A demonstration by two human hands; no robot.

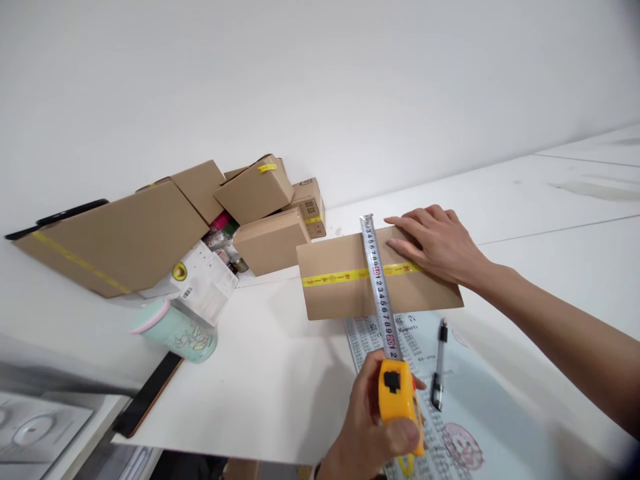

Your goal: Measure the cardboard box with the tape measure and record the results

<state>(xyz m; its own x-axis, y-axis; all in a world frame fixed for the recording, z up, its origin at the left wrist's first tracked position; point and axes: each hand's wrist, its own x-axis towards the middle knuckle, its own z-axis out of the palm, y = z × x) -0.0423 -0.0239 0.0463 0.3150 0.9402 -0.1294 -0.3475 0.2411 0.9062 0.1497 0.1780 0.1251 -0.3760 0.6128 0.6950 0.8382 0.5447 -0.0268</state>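
Brown cardboard box (345,293), yellow-taped, lies flat; right hand (440,243) spread on it; left hand (363,430), grip pinching tape measure (395,393).

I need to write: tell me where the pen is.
Head view, right of centre: the pen lies on the printed form, right of the yellow tape measure, below the taped cardboard box.

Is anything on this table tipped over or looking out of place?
Yes. The mint-green cup lies on its side at the left of the table, and the cardboard boxes behind it are heaped crookedly, leaning on each other.
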